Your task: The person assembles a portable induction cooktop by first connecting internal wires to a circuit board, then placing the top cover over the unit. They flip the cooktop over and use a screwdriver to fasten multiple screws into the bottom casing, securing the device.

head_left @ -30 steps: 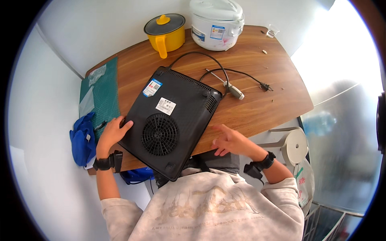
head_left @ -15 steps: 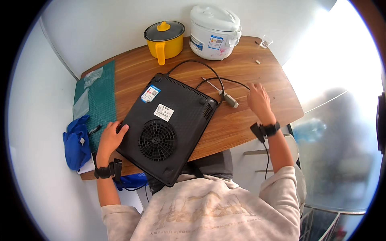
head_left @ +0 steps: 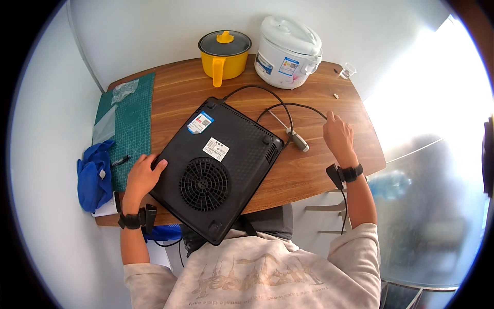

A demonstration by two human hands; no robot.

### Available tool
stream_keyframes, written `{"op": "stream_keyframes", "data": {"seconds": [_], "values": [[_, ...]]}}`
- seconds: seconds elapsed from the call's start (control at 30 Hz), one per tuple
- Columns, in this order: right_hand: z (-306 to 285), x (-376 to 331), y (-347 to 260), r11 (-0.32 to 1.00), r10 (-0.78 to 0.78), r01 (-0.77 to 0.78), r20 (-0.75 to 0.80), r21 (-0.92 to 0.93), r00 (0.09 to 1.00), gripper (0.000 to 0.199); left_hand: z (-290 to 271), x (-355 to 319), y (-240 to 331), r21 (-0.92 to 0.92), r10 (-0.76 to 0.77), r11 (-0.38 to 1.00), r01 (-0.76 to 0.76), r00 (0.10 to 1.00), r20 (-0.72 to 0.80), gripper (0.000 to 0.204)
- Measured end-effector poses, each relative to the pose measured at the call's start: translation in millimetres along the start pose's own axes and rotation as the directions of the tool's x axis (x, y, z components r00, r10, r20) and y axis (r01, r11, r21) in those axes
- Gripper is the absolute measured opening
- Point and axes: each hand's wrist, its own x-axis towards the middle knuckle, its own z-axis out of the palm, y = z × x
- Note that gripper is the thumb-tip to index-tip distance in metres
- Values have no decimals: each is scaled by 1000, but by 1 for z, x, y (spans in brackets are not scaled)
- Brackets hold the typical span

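Note:
A black induction cooker [head_left: 234,135] lies bottom side up, its round fan grille and labels showing, with its near corner past the table's front edge. My left hand [head_left: 142,177] grips its left edge, thumb over the rim and the other fingers partly hidden. From its far side a black power cord [head_left: 263,87] loops out to the right. Closed fingers of my right hand [head_left: 339,136] hold the cord's far part, and the end inside the hand is hidden. A screwdriver [head_left: 298,140] with a grey-white handle rests between the cooker and my right hand, with the cord crossing over it.
At the back stand a yellow pot [head_left: 226,62] with a dark lid and a white rice cooker [head_left: 288,56]. A small clear cup [head_left: 347,70] is at the far right. On the left are a green cutting mat [head_left: 135,116], a black pen [head_left: 121,160] and blue cloth [head_left: 95,175].
The whole view has shifted a little, so the objects at the back appear further right and lower. Both hands keep their holds on the cooker and the cord.

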Motion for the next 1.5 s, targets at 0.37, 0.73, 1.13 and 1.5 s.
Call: {"op": "stream_keyframes", "data": {"seconds": [0.37, 0.73, 1.13, 1.5], "values": [[8, -58, -35, 151, 112, -413, 399, 898, 910, 13, 10, 4, -6, 22, -5, 1000, 6, 999, -37, 59], [9, -128, -105, 306, -89, -444, 490, 842, 867, 31, 11, -1, 0, 33, -32, 999, 35, 996, -83, 54], [-6, -123, -125, 311, -229, -357, 434, 881, 871, 38, 21, -8, -12, -34, 55, 998, -60, 990, -128, 51], [-3, -51, -124, 420, -341, -244, 401, 874, 850, 37, 31, -70, 23, -79, 9, 997, -14, 998, -62, 67]]}}
